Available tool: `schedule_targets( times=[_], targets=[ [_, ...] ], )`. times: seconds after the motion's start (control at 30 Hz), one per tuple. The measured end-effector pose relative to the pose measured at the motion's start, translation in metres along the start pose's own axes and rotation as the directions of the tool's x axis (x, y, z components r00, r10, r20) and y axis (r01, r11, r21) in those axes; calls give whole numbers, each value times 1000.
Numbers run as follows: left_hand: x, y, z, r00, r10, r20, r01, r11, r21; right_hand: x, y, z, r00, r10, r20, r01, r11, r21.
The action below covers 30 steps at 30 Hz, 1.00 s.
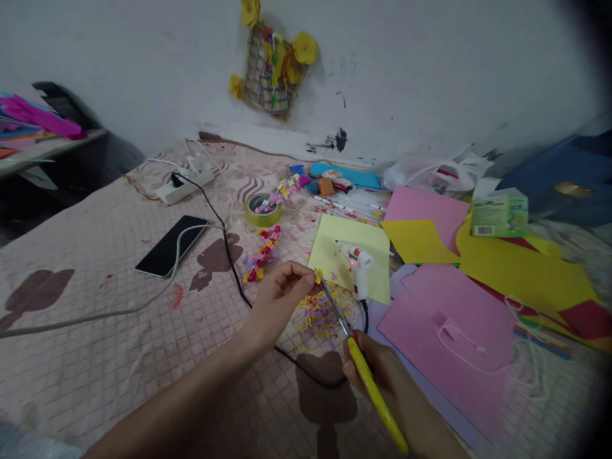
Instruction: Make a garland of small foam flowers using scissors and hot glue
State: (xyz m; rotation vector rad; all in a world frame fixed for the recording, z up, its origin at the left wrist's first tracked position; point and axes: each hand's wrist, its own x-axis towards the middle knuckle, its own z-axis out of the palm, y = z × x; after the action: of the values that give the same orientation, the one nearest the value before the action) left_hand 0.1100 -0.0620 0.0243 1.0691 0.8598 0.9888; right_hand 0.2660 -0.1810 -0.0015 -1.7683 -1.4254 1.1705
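Note:
My left hand (280, 299) is closed in a pinch on a small yellow paper piece (318, 276). In my right hand (382, 363) are scissors (367, 379) with yellow handles, their blades pointing up and left to the paper piece. Below the blades lies a heap of yellow, pink and purple paper scraps (321, 313). A white glue gun (360, 273) with a lit red light rests on a pale yellow sheet (327, 236) just beyond. Left of that sheet, a cluster of small red and pink paper pieces (269, 236) lies on the cloth.
A black cable (234, 268) runs across the cloth, passing under my left arm. Further left are a phone (172, 245) and a power strip (184, 186). A tape roll (262, 210) stands behind my left hand. Pink sheets (449, 357) and yellow sheets (535, 268) spread to the right.

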Motion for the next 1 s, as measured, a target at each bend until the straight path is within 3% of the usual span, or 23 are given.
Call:
schedule_targets(
  times=[0.37, 0.7, 1.0],
  targets=[
    [2, 2, -4, 999, -8, 51, 7, 999, 34, 0, -2, -2, 1000, -25, 0, 25, 999, -28],
    [-3, 3, 1, 1000, -4, 25, 4, 1000, 15, 1, -16, 0, 1000, 19, 3, -19, 1000, -12],
    [-6, 1, 5, 1000, -23, 15, 24, 998, -57, 1, -15, 3, 999, 5, 41, -6, 1000, 9]
  ],
)
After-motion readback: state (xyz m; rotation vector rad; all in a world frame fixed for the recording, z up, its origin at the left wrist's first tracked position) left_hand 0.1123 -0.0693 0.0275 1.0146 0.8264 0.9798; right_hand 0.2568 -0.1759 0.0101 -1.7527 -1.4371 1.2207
